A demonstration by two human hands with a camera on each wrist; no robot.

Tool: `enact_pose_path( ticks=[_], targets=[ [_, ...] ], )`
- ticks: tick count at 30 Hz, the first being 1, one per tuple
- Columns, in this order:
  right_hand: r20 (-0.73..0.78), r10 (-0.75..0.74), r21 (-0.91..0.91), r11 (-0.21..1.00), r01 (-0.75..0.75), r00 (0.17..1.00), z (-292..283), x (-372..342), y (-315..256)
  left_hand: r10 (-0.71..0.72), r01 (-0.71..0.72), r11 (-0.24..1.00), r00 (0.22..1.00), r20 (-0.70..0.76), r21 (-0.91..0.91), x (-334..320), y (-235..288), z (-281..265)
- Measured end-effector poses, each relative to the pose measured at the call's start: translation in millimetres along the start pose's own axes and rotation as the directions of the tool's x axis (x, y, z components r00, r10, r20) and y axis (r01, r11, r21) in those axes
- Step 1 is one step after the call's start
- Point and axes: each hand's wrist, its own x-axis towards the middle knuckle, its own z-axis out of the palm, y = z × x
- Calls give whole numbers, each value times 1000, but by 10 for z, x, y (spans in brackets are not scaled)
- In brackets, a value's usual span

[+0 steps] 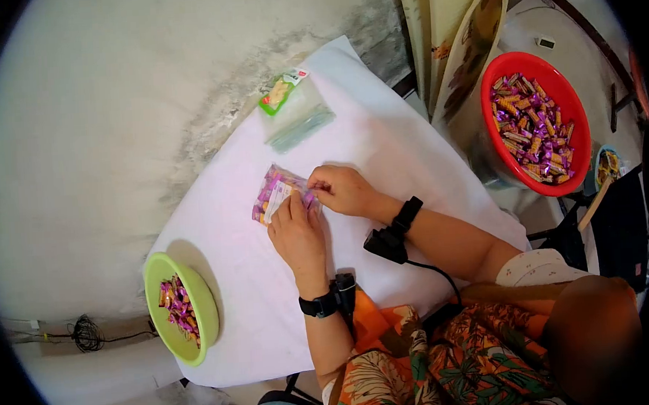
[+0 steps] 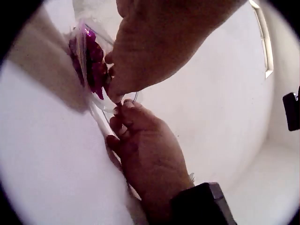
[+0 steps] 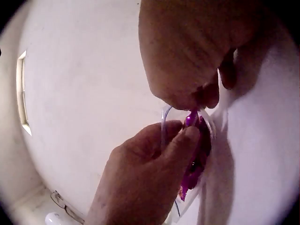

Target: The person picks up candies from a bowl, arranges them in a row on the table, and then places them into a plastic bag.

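Observation:
A clear plastic bag (image 1: 266, 189) of purple-wrapped snacks, with a white label on its front, lies on the white-covered table (image 1: 241, 295). My left hand (image 1: 297, 237) holds the bag at its near side, thumb and fingers on either side of the plastic in the right wrist view. At the bag's right end, my right hand (image 1: 346, 190) pinches the edge with thumb and curled fingers. Purple wrappers (image 2: 93, 61) show through the film in the left wrist view. Both hands' fingertips meet close together at the bag's mouth, partly hiding it.
Behind the bag lies a stack of flat clear bags (image 1: 298, 123) with a green printed packet (image 1: 278, 93) at its top. A green basin (image 1: 209, 311) of wrapped snacks stands at the left. Off the table's right side is a fuller red basin (image 1: 581, 130). A wall borders the far side.

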Motion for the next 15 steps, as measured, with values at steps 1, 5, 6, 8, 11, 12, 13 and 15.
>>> enact_pose_path(
  ticks=[1,5,6,8,11,12,13,15],
  targets=[
    [10,38,40,998,-38,999,0,-5,-9,-2,2,1000,1000,-9,-1,15,3,12],
    [26,92,85,992,-94,995,4,-15,-43,-13,12,1000,998,-57,-6,59,-14,96],
    [24,91,88,992,-93,996,-2,-15,-49,-11,11,1000,998,-57,-3,72,-23,117],
    [30,82,87,993,-84,996,-6,-23,-53,-54,53,998,998,-28,-45,97,-40,138],
    [26,71,51,996,-72,997,1,-28,-44,-55,54,998,997,-53,-24,129,9,129],
    [25,71,52,996,-72,997,6,-32,-40,-54,52,998,997,-53,-23,140,20,124],
    [27,87,61,994,-89,996,15,-36,-38,-45,45,999,997,-69,-5,149,25,119],
    [28,104,68,992,-106,994,22,-39,-40,-35,36,999,996,-86,12,163,21,125]
  ],
)
